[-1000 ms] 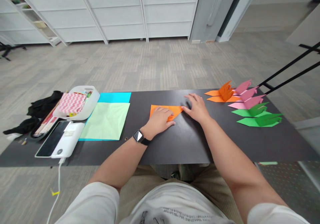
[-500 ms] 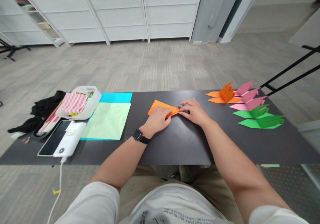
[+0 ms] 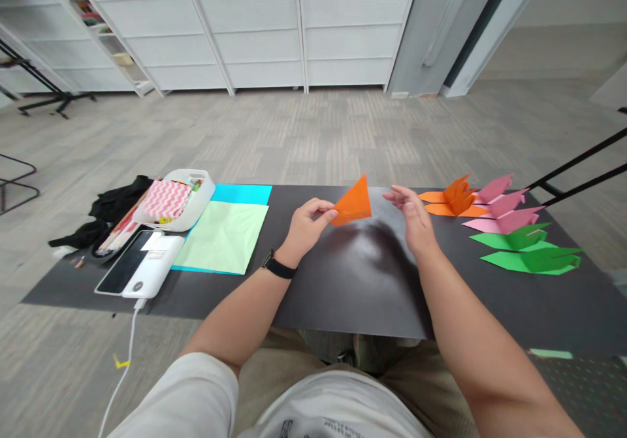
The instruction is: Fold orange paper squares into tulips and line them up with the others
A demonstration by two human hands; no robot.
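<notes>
Pinched between the thumb and fingers of my left hand (image 3: 308, 228) is a folded piece of orange origami paper (image 3: 356, 203), held by its narrow corner above the dark table (image 3: 362, 294). Its wide end points up and to the right. My right hand (image 3: 414, 219) hovers to the right of the paper, apart from it, fingers spread and holding nothing. Farther right stand folded paper figures with pointed ends: orange ones (image 3: 455, 198), pink ones (image 3: 504, 204) and green ones (image 3: 531, 258).
On the left lie light green paper (image 3: 220, 235) over blue paper (image 3: 245, 194), a white basket (image 3: 198, 206) holding a pink zigzag-patterned item, a phone (image 3: 120, 265), a white power bank (image 3: 153, 268) with a cable (image 3: 130, 346), and black cloth (image 3: 120, 200).
The orange paper has come up off the table and turned around in my left hand. My right hand has let go of its tip and moved right. The view has shifted slightly.
</notes>
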